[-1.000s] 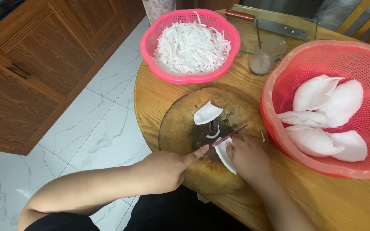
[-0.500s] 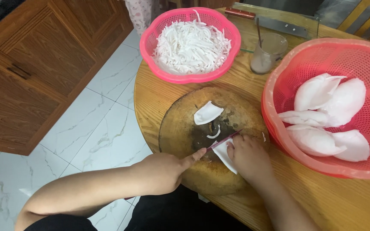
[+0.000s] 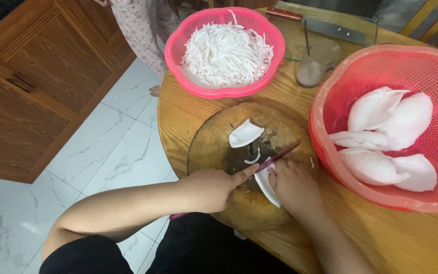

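My right fingers (image 3: 282,170) are curled down on the white coconut piece (image 3: 266,185), pinning it flat just below the middle of the frame, the way they did half a second ago; only the view has drifted a little. My left hand (image 3: 213,189) is clenched round the handle of the knife (image 3: 276,158), forefinger stretched along it, and the thin blade runs up and right across the piece, hardly shifted since a second back, so the slicing looks mid-stroke with no fresh strip fallen. One thin curl (image 3: 253,158) and a bigger white piece (image 3: 245,133) lie above the blade on the round dark chopping board (image 3: 214,147). My left forearm comes in from the lower left, my right from the bottom edge. Upper centre sits the pink bowl (image 3: 178,50) of white shreds (image 3: 226,50); at right, the red basket (image 3: 330,91) holds whole white pieces (image 3: 386,137)
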